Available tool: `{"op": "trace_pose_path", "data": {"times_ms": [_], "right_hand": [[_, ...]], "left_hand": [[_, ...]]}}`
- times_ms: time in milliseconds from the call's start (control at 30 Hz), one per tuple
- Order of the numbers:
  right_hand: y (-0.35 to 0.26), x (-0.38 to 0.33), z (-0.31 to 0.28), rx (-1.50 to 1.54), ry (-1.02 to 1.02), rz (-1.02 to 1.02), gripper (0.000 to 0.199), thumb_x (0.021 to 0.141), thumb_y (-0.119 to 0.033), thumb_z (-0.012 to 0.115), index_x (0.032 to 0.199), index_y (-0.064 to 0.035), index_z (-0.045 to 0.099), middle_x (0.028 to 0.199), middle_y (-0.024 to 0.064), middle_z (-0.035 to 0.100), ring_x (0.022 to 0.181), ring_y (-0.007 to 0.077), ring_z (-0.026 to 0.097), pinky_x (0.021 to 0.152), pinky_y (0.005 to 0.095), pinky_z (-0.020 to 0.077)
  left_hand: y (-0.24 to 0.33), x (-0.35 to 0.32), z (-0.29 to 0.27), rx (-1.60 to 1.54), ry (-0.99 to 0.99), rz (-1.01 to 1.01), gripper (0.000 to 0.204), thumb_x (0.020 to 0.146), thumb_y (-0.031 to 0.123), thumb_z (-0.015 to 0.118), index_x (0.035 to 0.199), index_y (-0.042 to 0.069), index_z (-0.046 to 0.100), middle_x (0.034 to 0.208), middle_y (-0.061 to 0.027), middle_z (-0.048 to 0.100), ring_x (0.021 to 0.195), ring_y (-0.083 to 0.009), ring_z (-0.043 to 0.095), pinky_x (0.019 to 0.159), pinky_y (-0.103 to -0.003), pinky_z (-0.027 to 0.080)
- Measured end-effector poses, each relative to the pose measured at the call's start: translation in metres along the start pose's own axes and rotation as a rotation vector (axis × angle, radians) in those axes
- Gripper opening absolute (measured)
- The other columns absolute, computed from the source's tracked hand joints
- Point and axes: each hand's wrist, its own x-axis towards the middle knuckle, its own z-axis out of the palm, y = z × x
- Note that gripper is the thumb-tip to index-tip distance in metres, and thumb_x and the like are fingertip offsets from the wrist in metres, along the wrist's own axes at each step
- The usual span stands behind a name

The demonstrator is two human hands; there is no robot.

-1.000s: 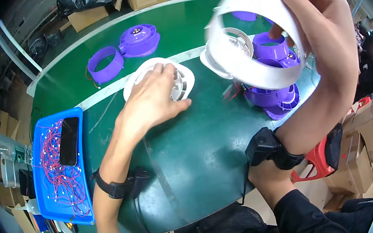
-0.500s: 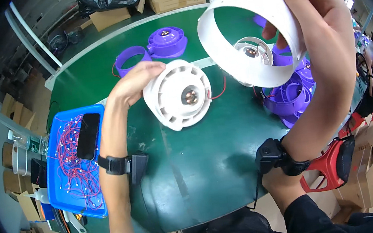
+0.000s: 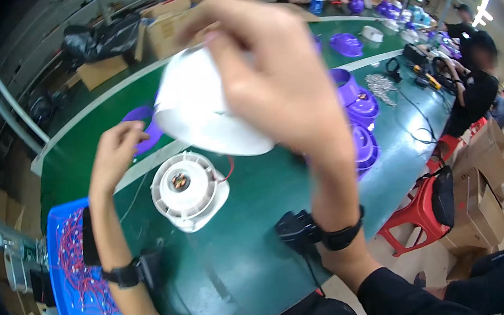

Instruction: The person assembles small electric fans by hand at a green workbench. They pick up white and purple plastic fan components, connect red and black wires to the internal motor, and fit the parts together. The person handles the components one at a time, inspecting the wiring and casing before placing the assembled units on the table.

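Housing (image 3: 189,198) is resting on the counter (image 3: 263,250); beyond it, the right grip (image 3: 279,72) is pinching a raised white ring (image 3: 195,101); left of it, the left grip (image 3: 114,152) is hanging half-curled, apparently empty. Ring-positioning is seemingly underway, next calling for keeping the red wire (image 3: 229,169) clear.

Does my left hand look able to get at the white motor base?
Probably yes: your left hand looks empty, close to the white motor base, with nothing visible between them; the white ring in your right hand doesn't cover it.

Red stool (image 3: 420,207) (cardboard boxes (image 3: 473,209) alongside)
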Motion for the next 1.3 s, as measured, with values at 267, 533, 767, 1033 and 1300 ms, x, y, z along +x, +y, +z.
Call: {"op": "trace_pose_path", "data": {"times_ms": [267, 533, 767, 1033, 1300], "right_hand": [[-0.033, -0.014, 0.042, 0.138, 0.058, -0.359, 0.018, 0.065, -0.009, 0.069, 0.08, -0.0062, 0.059, 0.073, 0.0098, 0.059, 0.071, 0.031, 0.063, 0.057, 0.0418, 0.0486], [-0.047, -0.007, 0.051, 0.239, 0.34, -0.364, 0.037, 0.07, -0.015, 0.07, 0.103, -0.0002, 0.061, 0.096, 0.0182, 0.056, 0.09, 0.0388, 0.057, 0.072, 0.0435, 0.049], [-0.052, -0.008, 0.059, 0.378, 0.218, 0.02, 0.087, 0.067, -0.034, 0.08, 0.134, 0.0035, 0.04, 0.133, 0.0329, 0.036, 0.118, 0.0519, 0.045, 0.099, 0.0511, 0.0424], [-0.044, -0.014, 0.061, 0.193, 0.205, 0.051, 0.07, 0.078, -0.031, 0.075, 0.128, 0.0055, 0.042, 0.136, 0.0389, 0.031, 0.117, 0.0557, 0.042, 0.097, 0.0558, 0.0422], [-0.053, -0.015, 0.069, 0.194, 0.311, -0.035, 0.05, 0.091, -0.027, 0.063, 0.12, 0.0099, 0.044, 0.132, 0.0436, 0.032, 0.115, 0.0582, 0.041, 0.094, 0.0578, 0.0416]], "left_hand": [[0.12, -0.055, 0.014, -0.462, 0.24, 0.406, 0.117, 0.074, 0.075, 0.067, 0.153, -0.001, 0.027, 0.136, -0.0128, 0.053, 0.124, -0.0212, 0.055, 0.107, -0.036, 0.042], [0.125, -0.068, -0.009, -0.407, 0.422, 0.508, 0.112, 0.075, 0.073, 0.064, 0.149, -0.004, 0.029, 0.134, -0.0178, 0.053, 0.125, -0.0262, 0.054, 0.107, -0.035, 0.043], [0.128, -0.065, -0.007, -0.806, 0.4, 0.542, 0.086, 0.096, 0.064, 0.033, 0.155, 0.002, 0.022, 0.149, -0.0208, 0.044, 0.134, -0.0304, 0.048, 0.114, -0.042, 0.039], [0.133, -0.057, 0.026, -0.485, 0.625, 0.481, 0.068, 0.103, 0.05, 0.028, 0.155, 0.005, 0.024, 0.149, -0.0202, 0.044, 0.131, -0.0296, 0.051, 0.108, -0.042, 0.044], [0.137, -0.06, 0.024, -0.545, 0.642, 0.497, 0.083, 0.096, 0.066, 0.03, 0.153, 0.005, 0.026, 0.149, -0.0203, 0.042, 0.131, -0.031, 0.05, 0.108, -0.041, 0.044]]}}
